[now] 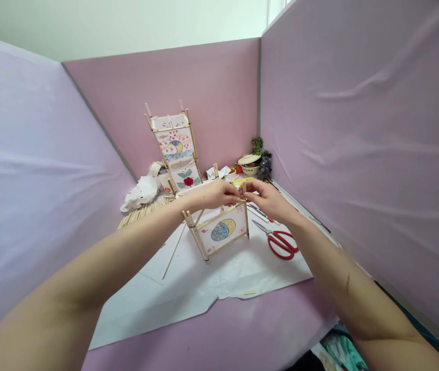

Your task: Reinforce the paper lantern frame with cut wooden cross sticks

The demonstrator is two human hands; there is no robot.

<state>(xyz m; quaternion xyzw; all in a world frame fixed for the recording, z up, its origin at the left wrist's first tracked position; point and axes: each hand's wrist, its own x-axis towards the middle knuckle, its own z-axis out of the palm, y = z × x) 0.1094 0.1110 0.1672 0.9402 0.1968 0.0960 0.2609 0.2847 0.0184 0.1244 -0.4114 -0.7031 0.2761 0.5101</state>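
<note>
A lantern-like frame [223,230] of thin wooden sticks with white paper panels stands in front of me; its near panel bears a blue and yellow moon drawing. My left hand [221,195] reaches over its top edge, fingers closed at the far right corner. From the right, my right hand [266,198] pinches the stick post at that same corner. Whatever fine thing may lie between the fingertips is too small to make out. Red-handled scissors [282,244] lie with their blades open on the paper, just right of the frame.
Behind stands a taller stick frame [176,144] with painted panels. Loose sticks [142,212] and a white plastic bag [142,193] lie at the left. A lidded pot [249,164] and plants [258,145] sit in the back corner. Pink panels [204,93] enclose the table.
</note>
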